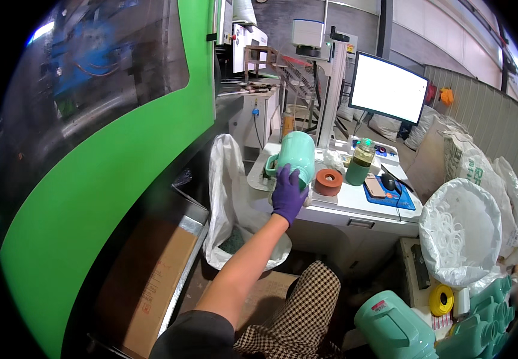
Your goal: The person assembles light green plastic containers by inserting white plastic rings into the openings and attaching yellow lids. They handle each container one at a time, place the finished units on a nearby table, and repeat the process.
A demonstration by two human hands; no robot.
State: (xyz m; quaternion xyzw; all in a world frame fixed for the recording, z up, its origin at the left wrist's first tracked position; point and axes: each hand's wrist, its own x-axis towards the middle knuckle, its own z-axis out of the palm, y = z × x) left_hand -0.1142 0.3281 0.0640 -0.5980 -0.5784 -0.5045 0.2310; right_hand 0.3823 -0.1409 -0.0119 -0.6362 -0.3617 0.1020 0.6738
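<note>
My left hand (289,192), in a purple glove, reaches forward and is closed round the neck end of a mint-green plastic jug (298,149). The jug lies tilted on the white worktable (343,202), neck toward me, its loop handle on the left side. A grey plate (259,178) lies beside and partly under it. Just right of the hand sits a reddish-brown roll of tape (328,182). My right hand cannot be made out; a small blurred patch shows at the far right edge.
A post-mounted machine head (308,35) stands behind the jug, with a monitor (388,87) to its right. A drink bottle (360,162), phone and mouse occupy the table's right. White sacks flank the table; several green jugs (394,328) lie lower right. A green machine (121,161) fills the left.
</note>
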